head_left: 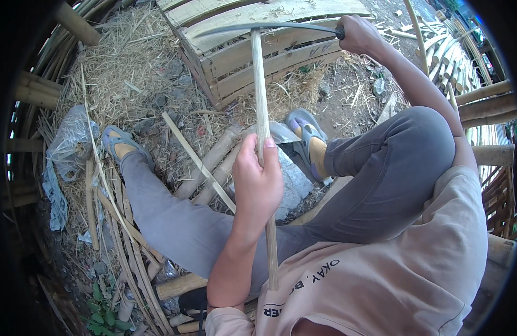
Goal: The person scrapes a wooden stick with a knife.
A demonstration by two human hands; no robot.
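My left hand is closed round a long, pale, squared bamboo stick, which stands almost upright in front of me. Its lower end reaches my shirt; whether it presses on the cloth I cannot tell. At the far side my right hand grips the dark handle of a machete. The long, thin grey blade points left over a slatted wooden crate. It crosses the stick's top end and appears to touch it there.
My legs are spread around a grey stone block and bamboo poles. A loose bamboo strip slants near my left leg. Long strips and a clear plastic bag lie at left. Cut bamboo is piled at far right.
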